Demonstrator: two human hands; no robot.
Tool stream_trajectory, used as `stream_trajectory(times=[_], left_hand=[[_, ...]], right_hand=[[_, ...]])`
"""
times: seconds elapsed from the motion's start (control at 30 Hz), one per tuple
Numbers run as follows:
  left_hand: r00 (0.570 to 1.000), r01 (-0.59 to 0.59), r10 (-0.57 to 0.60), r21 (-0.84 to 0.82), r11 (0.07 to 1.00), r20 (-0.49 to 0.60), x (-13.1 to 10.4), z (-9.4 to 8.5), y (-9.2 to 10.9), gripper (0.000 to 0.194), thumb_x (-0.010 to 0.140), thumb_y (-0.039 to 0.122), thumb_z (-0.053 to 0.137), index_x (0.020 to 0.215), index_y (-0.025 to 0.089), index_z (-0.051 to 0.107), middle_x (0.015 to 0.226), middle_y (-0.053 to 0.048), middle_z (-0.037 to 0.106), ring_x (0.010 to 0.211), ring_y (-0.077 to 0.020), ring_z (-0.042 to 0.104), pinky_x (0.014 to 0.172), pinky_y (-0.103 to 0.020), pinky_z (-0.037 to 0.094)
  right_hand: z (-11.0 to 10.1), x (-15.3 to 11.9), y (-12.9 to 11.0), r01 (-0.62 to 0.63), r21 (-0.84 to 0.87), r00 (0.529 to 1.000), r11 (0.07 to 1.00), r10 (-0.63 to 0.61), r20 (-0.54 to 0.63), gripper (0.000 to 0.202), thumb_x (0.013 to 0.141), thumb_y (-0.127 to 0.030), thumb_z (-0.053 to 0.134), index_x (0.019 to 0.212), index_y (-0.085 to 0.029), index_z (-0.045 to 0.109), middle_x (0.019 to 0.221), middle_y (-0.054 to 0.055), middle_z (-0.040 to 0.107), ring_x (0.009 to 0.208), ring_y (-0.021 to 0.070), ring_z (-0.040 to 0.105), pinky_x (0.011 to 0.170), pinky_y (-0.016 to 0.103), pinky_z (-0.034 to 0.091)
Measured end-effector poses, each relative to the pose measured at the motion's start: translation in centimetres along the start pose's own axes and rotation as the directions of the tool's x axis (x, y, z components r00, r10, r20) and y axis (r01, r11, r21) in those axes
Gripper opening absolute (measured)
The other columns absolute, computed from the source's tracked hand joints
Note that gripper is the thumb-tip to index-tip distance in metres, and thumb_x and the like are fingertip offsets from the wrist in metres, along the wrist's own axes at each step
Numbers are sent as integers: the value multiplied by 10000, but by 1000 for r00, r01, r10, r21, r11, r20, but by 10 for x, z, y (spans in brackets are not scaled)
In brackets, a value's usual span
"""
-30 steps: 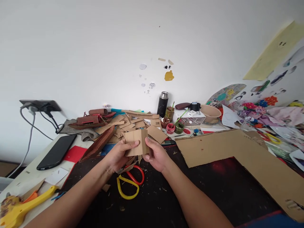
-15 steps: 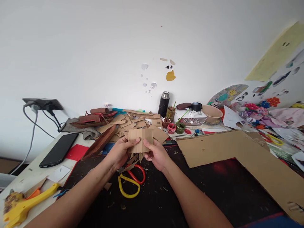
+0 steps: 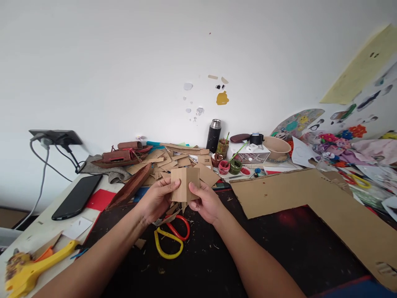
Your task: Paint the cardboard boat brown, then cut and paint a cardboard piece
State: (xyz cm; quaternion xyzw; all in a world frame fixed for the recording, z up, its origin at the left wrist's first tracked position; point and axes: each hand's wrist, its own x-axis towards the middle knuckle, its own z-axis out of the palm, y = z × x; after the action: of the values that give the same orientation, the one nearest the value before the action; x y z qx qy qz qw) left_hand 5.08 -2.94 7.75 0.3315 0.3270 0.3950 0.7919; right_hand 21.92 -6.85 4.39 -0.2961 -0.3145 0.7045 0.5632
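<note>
One creased cardboard piece (image 3: pixel 185 188), pinched narrowly from both sides.
From my station I see the left hand (image 3: pixel 157 199) and right hand (image 3: pixel 205 202) holding it up, thumbs in front, near the scissors (image 3: pixel 169 257) on the dark surface (image 3: pixel 201 265). I judge it cut and creased, the fold's angle not yet settled and nothing joined on. Cardboard scraps (image 3: pixel 166 164) lie beyond, beside a brown model boat (image 3: pixel 117 157).

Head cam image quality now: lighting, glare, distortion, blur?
Head view: soft, diffuse light on the flat white wall; head view: faint reddish patch, possibly glare, on the flat black work surface; head view: crumpled pale pink fabric near the right edge looks stretched, soft; head view: folded tan cardboard piece fairly sharp.
</note>
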Motion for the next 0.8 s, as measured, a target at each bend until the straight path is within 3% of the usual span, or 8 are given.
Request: stream_trajectory(times=[0.13,0.27,0.5,0.8], left_hand=[[998,-7,3,68,998,57,0,3,3,420,582,279,1061,881,92,832,825,-124,823,693,-189,746,695,-259,622],[995,-41,36,53,998,89,0,0,-2,393,610,286,1045,888,102,835,842,-128,830,693,-199,759,710,-268,626],[989,31,-25,-39,999,143,-2,-3,-9,416,597,269,1050,920,109,842,876,-122,834,735,-191,763,725,-260,630],[1000,13,-13,-14,1000,7,3,4,-8,428,604,216,1047,949,87,828,912,-127,821,712,-163,724,644,-231,615]], right_hand=[[-6,4,2,-9,2,999,1000,9,-42,529,698,-543,983,900,-166,671,626,-51,601,408,45,422,362,176,251],[-6,4,4,-23,4,1000,1000,23,9,530,724,-557,967,947,-165,689,647,-42,617,413,57,450,349,178,255],[0,-1,0,-5,9,997,1000,4,77,528,696,-524,995,943,-149,718,631,-44,603,435,46,416,364,170,287],[-11,8,-1,-3,12,993,1000,5,-114,535,676,-528,992,869,-150,666,621,-38,621,395,41,437,356,168,248]])
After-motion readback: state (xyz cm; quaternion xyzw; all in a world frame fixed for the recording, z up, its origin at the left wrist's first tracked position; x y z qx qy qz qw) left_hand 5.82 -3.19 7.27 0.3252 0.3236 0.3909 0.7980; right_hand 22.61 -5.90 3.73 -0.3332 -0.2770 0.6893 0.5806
